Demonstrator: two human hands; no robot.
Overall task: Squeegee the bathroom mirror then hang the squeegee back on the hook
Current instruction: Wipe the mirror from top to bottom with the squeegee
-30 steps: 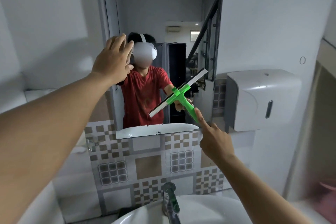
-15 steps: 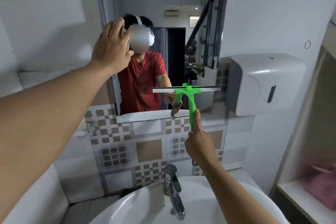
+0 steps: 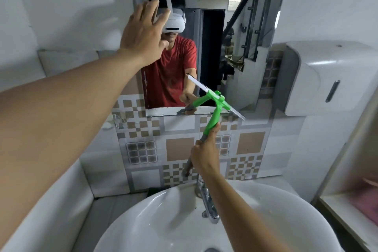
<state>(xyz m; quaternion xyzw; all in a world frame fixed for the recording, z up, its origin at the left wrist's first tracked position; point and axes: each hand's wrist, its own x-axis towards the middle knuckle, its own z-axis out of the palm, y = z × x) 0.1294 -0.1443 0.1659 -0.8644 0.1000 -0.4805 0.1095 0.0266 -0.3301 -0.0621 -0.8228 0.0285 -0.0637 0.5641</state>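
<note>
One squeegee: green plastic T-handle, straight blade (tilted), gripped by right hand at mirror bottom edge. Left hand: fingers spread wide, holding nothing.

1. The squeegee looks like glossy green plastic with a grey grip.
2. The mirror is smooth reflective glass.
3. The basin is glossy white ceramic.
4. The faucet is shiny chromed metal.
5. The wall dispenser is smooth white plastic.
</note>
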